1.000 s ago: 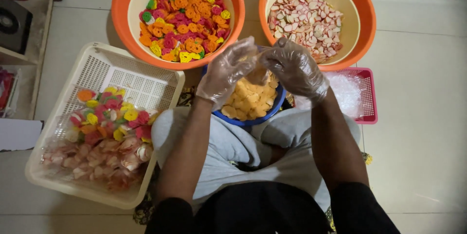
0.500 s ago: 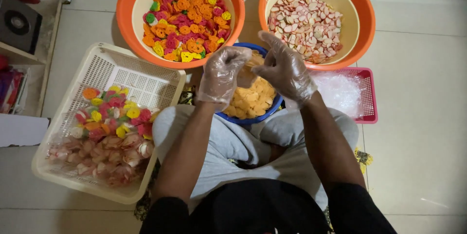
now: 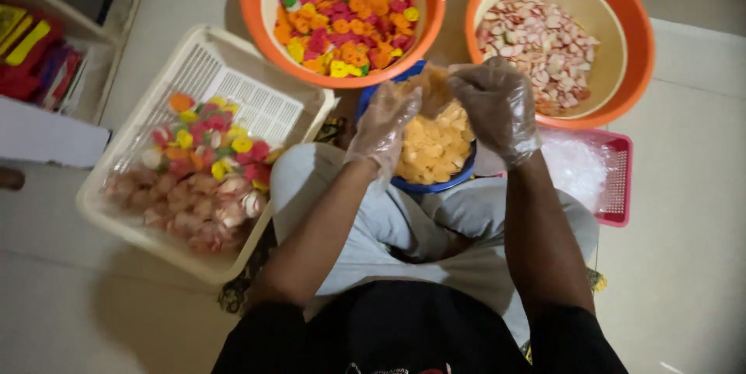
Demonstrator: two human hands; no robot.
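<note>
Clearly, the person is sitting on the floor (image 3: 699,281) with everything ranged in an arc ahead, so each container is lying within an easy reach of the lap.

Both hands are wearing thin clear gloves, likely to keep the food clean. The left hand (image 3: 386,121) and the right hand (image 3: 497,106) are meeting above the blue bowl (image 3: 435,183), pinching between them a small clear bag (image 3: 431,86) of orange pieces; held over the bowl, anything dropped is falling back in. Both hands are clenched on that bag, fingers curled around its upper part. Whether the bag is being filled or sealed, I cannot tell.

The blue bowl is sitting at the centre, between the knees, holding pale orange chips. At 11 o'clock from it an orange basin (image 3: 256,8) is holding mixed candies in orange, red, yellow and green. At 1 o'clock a second orange basin (image 3: 633,55) is holding pink-and-white pieces. At 9 o'clock a cream basket (image 3: 225,71) is collecting filled packets, colourful ones in its middle and pinkish ones nearer the person. At 3 o'clock a pink tray (image 3: 618,187) is holding clear plastic, probably spare bags, just beside the right hand's elbow. At far 10 o'clock a shelf (image 3: 54,24) is showing red and yellow items.

Counting: two hands, one bag in hand, one blue bowl, two orange basins, one basket, one pink tray. The packets and candies are too many and too blurred to count.
</note>
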